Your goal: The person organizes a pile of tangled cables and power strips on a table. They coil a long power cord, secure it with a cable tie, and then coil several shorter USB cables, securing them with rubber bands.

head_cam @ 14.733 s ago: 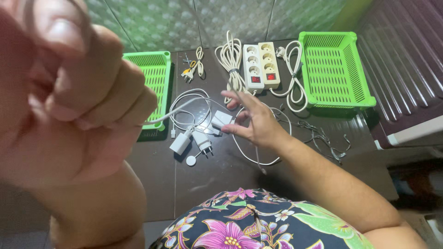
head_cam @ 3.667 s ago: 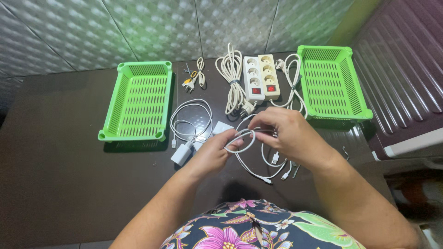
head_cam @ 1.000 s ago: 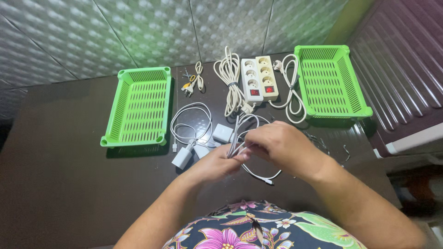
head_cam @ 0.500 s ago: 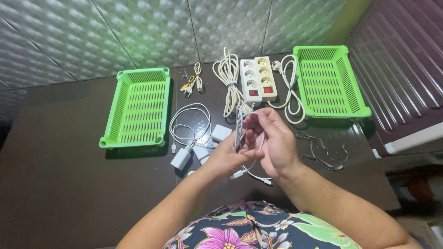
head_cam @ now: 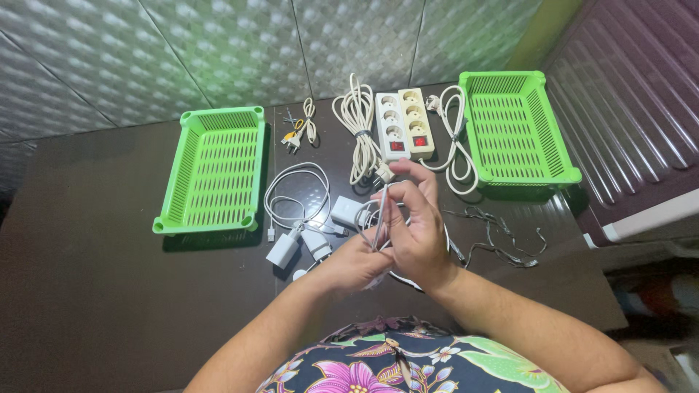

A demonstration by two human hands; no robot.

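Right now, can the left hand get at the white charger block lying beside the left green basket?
Probably yes. The white charger block lies in the open on the dark table, close to the left hand, with nothing over it. But that hand and the right hand both grip the coiled white cable, so it would have to let go first.

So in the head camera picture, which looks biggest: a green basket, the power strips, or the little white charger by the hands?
Largest to smallest, as they look in the head view:
1. Left green basket; the right green basket looks about the same, so I won't rank those two.
2. Pair of white power strips.
3. White charger, smallest.
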